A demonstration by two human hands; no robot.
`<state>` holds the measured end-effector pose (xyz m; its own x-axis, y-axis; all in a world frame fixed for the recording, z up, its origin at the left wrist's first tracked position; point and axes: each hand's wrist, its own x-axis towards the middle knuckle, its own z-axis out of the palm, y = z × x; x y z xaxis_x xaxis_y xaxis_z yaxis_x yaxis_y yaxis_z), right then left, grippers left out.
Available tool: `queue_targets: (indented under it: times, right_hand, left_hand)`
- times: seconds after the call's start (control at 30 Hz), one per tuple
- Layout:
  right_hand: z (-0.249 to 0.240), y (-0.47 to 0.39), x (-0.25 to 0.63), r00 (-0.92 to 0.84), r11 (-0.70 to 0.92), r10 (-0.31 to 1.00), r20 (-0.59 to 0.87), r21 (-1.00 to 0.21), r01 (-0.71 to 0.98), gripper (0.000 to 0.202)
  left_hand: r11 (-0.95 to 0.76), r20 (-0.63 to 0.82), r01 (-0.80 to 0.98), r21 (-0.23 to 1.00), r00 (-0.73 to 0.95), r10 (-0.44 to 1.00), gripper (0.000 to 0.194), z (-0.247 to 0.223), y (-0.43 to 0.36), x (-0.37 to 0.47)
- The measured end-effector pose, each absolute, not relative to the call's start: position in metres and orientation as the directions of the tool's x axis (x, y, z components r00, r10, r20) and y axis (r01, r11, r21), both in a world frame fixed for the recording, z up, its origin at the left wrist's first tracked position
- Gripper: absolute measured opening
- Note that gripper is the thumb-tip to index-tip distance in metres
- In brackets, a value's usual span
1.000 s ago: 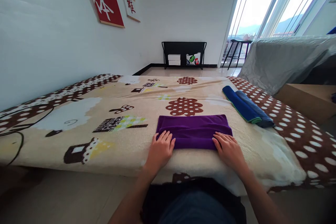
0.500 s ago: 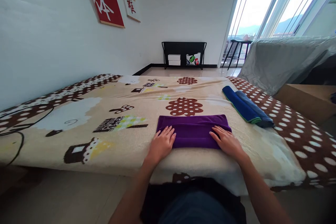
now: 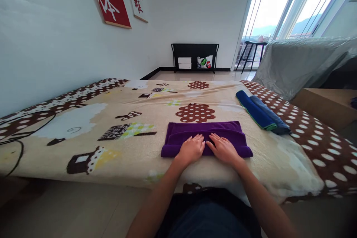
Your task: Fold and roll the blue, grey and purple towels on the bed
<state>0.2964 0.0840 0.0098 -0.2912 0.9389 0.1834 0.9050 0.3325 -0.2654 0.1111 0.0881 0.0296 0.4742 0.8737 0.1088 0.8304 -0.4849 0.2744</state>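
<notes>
A purple towel [image 3: 175,138] lies folded, its near edge a thicker roll, close to the front edge of the bed. My left hand [image 3: 193,148] rests flat on the middle of the towel with its fingers stretched forward. Beside it, my right hand [image 3: 223,148] also lies flat on the cloth, fingers extended. The fingertips of both hands nearly meet. The towel's two ends stick out past my hands on either side.
A cream patterned blanket [image 3: 134,148] covers the bed. To the right lie a rolled blue towel [image 3: 255,111] with green edging and a grey-blue roll [image 3: 272,115]. Beyond are a cardboard box [image 3: 326,106], a plastic-covered piece of furniture [image 3: 290,63] and a black rack [image 3: 195,50].
Both hands have slid inward from the towel's sides to its middle. The near edge of the towel now shows as a thicker roll.
</notes>
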Motion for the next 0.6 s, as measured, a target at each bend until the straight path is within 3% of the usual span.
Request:
queue_targets:
  times: [0.33, 0.43, 0.6]
  right_hand:
    - [0.005, 0.088, 0.368, 0.017, 0.019, 0.987, 0.159, -0.224, 0.974, 0.054]
    - [0.009, 0.082, 0.337, -0.113, 0.154, 0.979, 0.171, -0.245, 0.957, 0.05]
    - [0.011, 0.085, 0.288, -0.321, 0.353, 0.935, 0.151, -0.293, 0.889, 0.047]
  left_hand:
    - [-0.168, 0.178, 0.972, 0.166, 0.138, 0.974, 0.046, 0.034, 0.071, 0.028]
    - [-0.259, 0.15, 0.956, 0.139, 0.238, 0.96, 0.047, 0.036, 0.067, 0.058]
    - [-0.522, 0.05, 0.811, 0.263, 0.529, 0.847, 0.047, 0.034, 0.084, 0.112]
